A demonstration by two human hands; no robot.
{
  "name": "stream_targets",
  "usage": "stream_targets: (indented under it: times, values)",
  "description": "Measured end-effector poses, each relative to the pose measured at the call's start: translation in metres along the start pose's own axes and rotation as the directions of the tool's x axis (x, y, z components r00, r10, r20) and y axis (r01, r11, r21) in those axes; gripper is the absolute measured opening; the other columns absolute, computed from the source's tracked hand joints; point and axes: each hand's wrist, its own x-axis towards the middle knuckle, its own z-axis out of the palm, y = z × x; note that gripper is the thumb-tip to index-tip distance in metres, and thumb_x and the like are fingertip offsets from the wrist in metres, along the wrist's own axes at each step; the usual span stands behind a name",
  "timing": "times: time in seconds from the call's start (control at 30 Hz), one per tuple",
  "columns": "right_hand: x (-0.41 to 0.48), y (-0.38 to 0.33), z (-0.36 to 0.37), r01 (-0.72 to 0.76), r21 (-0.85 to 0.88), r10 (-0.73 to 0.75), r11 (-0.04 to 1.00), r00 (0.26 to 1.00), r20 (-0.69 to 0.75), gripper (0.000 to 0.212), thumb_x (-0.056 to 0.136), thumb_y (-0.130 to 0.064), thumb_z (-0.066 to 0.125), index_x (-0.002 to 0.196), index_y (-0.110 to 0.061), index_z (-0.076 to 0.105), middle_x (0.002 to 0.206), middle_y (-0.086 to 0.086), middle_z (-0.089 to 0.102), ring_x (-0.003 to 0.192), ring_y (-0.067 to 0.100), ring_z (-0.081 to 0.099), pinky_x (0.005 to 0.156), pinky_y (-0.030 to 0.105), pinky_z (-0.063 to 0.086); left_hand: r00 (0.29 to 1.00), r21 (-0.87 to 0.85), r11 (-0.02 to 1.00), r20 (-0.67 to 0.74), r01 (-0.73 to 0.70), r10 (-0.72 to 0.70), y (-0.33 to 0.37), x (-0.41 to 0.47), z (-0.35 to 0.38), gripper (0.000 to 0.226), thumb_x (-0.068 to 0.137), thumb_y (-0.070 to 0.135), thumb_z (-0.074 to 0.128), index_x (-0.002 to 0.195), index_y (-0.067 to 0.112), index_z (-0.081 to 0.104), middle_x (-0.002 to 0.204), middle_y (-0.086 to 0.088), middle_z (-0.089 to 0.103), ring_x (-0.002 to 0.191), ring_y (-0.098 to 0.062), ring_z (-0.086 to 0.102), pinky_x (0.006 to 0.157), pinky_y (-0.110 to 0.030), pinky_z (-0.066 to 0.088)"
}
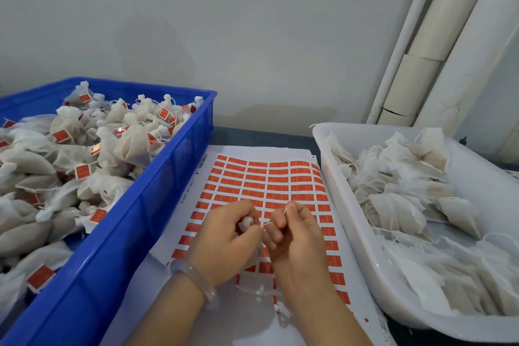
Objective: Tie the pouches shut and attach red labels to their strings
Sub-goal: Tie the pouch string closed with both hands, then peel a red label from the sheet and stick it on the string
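Nearest the camera, above the near half of the label sheet (266,185), both hands work one small white pouch (246,224). The left hand (224,244), with a pale bracelet (193,275) on its wrist, has its fingers curled round the pouch's gathered neck, and the body hangs hidden under the palm. The right hand (297,239) pinches the thin white string (268,223) between thumb and forefinger, drawing it taut from the neck.

The pouch looks light and soft: thin, slightly see-through fabric over a loose filling that probably shifts when squeezed. The bunched neck is the sensible place to hold it. The string is fine and likely slips, so it wants a firm fingertip pinch close to the knot and a gentle pull, since the fabric could tear.

The sheet carries rows of small red labels. It lies on the table (252,135) between two containers, touching both. At the table's left edge a blue crate (126,233) holds tied pouches (132,146) with red tags on their strings. At the right edge a white tray (351,219) holds flat, open pouches (407,205) with no labels. Beyond them are a grey wall (224,22) and white pipes (415,50).
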Motion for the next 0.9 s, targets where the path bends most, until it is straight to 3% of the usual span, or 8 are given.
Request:
stream_targets:
  times: [0.07,0.2,0.33,0.5,0.63,0.77,0.83,0.9]
  values:
    - [0.001,0.002,-0.002,0.008,-0.049,-0.008,0.999,1.000,0.005,0.032,0.099,-0.020,0.040,0.070,-0.014,0.052,0.055,0.001,0.050,0.047,0.010,0.044,0.051,0.022,0.042,1.000,0.019,1.000,-0.009,-0.006,0.007,0.000,-0.001,0.001,0.018,0.088,0.009,0.052,0.072,0.016,0.055,0.074,-0.005,0.061,0.073,-0.008,0.054,0.063,-0.011,0.047]
    - [-0.001,0.007,-0.002,0.056,-0.105,-0.053,0.993,0.998,0.027,0.028,0.098,-0.023,0.041,0.076,-0.014,0.055,0.061,0.001,0.054,0.059,0.011,0.055,0.076,0.026,0.052,1.000,0.031,1.000,-0.022,0.002,-0.001,-0.002,-0.001,0.001,0.021,0.089,0.010,0.049,0.071,0.020,0.052,0.075,-0.002,0.060,0.071,-0.012,0.056,0.060,-0.011,0.048]
    - [-0.005,0.004,-0.002,0.069,0.041,-0.073,0.997,0.992,0.104,0.023,0.097,-0.021,0.042,0.081,-0.012,0.056,0.062,0.004,0.055,0.061,0.014,0.058,0.073,0.023,0.053,1.000,0.009,1.000,0.006,-0.017,0.017,-0.003,-0.002,0.003,0.021,0.091,0.010,0.047,0.074,0.020,0.054,0.072,0.005,0.058,0.072,-0.004,0.055,0.059,-0.007,0.046]
    - [-0.007,0.005,-0.001,0.127,-0.030,-0.123,0.991,0.987,0.103,0.020,0.096,-0.020,0.042,0.081,-0.012,0.053,0.058,0.001,0.051,0.058,0.013,0.054,0.075,0.024,0.053,0.999,0.022,0.999,-0.028,-0.030,0.030,-0.003,0.000,0.000,0.021,0.090,0.009,0.047,0.072,0.019,0.054,0.073,0.000,0.058,0.074,-0.005,0.052,0.064,-0.007,0.045]
    - [-0.006,0.003,0.000,0.104,0.023,-0.105,0.994,0.990,0.092,0.020,0.095,-0.020,0.043,0.081,-0.011,0.054,0.057,0.003,0.050,0.056,0.013,0.053,0.075,0.024,0.054,1.000,0.015,1.000,-0.024,0.003,-0.003,-0.004,0.000,0.000,0.021,0.091,0.012,0.048,0.074,0.023,0.054,0.078,0.001,0.060,0.075,-0.009,0.057,0.065,-0.014,0.051]
    - [-0.002,-0.001,-0.004,0.102,0.033,-0.104,0.994,0.992,0.071,0.025,0.097,-0.021,0.040,0.083,-0.009,0.057,0.067,0.006,0.062,0.067,0.018,0.064,0.076,0.028,0.055,1.000,-0.022,1.000,-0.012,-0.012,0.012,-0.005,-0.002,-0.002,0.021,0.092,0.014,0.049,0.076,0.026,0.055,0.074,0.007,0.060,0.076,-0.003,0.057,0.061,-0.007,0.049]
    - [-0.002,-0.003,-0.005,0.101,0.008,-0.101,0.995,0.994,0.052,0.026,0.097,-0.023,0.040,0.089,-0.008,0.060,0.077,0.008,0.069,0.078,0.021,0.069,0.080,0.030,0.055,0.999,-0.019,0.999,0.002,-0.035,0.035,-0.004,-0.002,-0.001,0.020,0.092,0.015,0.051,0.075,0.025,0.055,0.077,0.005,0.061,0.078,-0.005,0.058,0.065,-0.014,0.052]
    - [-0.004,-0.003,-0.004,0.098,0.024,-0.099,0.995,0.992,0.073,0.025,0.098,-0.021,0.040,0.089,-0.007,0.058,0.073,0.008,0.067,0.074,0.020,0.068,0.076,0.028,0.056,0.999,0.008,0.999,-0.007,-0.054,0.054,-0.003,-0.001,0.001,0.018,0.091,0.012,0.050,0.076,0.020,0.056,0.076,0.001,0.061,0.076,-0.009,0.057,0.069,-0.019,0.051]
